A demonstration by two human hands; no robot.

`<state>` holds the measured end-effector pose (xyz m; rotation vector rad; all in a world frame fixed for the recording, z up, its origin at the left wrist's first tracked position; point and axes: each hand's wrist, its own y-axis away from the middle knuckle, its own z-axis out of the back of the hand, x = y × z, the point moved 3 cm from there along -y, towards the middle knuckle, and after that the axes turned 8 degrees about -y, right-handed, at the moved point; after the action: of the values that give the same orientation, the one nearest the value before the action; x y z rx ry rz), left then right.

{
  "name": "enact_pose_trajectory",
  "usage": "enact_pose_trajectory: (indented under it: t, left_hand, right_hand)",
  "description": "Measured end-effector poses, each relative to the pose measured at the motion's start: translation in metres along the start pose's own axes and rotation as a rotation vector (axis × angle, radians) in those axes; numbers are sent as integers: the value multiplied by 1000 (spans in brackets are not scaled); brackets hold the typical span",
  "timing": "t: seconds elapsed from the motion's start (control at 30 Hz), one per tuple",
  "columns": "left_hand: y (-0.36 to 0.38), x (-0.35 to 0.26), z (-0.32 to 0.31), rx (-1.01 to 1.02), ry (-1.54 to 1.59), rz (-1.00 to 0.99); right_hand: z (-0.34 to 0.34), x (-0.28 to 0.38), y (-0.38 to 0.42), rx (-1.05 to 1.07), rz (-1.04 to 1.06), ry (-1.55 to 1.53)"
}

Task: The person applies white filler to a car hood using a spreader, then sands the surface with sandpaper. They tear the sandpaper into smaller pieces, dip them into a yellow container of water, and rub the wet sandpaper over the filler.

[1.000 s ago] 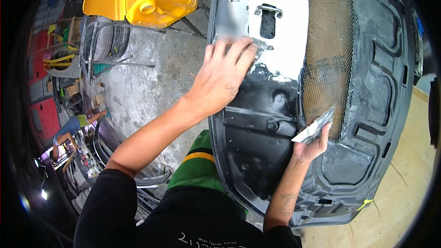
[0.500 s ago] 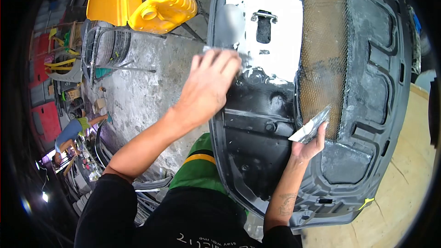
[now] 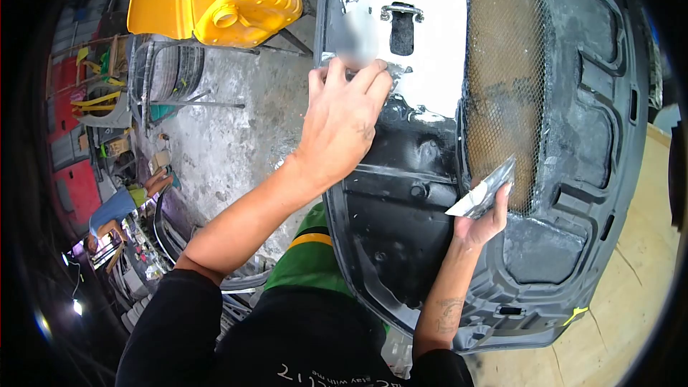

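Observation:
A black car hood (image 3: 401,244) lies underside up, with smooth white filler (image 3: 430,36) spread around a latch opening (image 3: 403,32). My left hand (image 3: 340,115) is at the hood's left edge, beside the lower end of the white area. Its fingers are curled and pressed down, and what they hold is hidden. In my right hand (image 3: 484,222) is a thin silvery plate (image 3: 487,190) with whitish paste on its face, tilted above the hood. A long mesh strip (image 3: 505,72) runs along the hood beside the white area, past the plate.
A cut yellow jerrycan (image 3: 244,11) sits at upper left, near a metal stand and tires (image 3: 175,68). Another person (image 3: 118,208) bends over at far left among car parts. Brown board (image 3: 623,301) lies under the hood's right side. A blurry smear covers part of the view.
My left hand has shifted a little to the right and forward along the hood's edge. My right hand still holds the plate in nearly the same place. The view has shifted slightly.

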<state>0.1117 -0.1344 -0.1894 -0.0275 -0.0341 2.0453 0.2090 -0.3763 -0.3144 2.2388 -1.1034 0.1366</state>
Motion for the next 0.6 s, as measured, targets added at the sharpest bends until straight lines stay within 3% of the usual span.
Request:
enact_pose_trajectory:
  t: [0.23,0.3,0.6]
  left_hand:
    - [37,-2,-12,66,-128,-98]
    - [43,3,-5,181,-79,-171]
    - [7,31,0,-61,-105,-220]
  right_hand:
    - [1,-2,-2,-57,4,-3]
    - [0,-2,-3,-83,10,3]
    - [6,-3,-1,-91,39,-9]
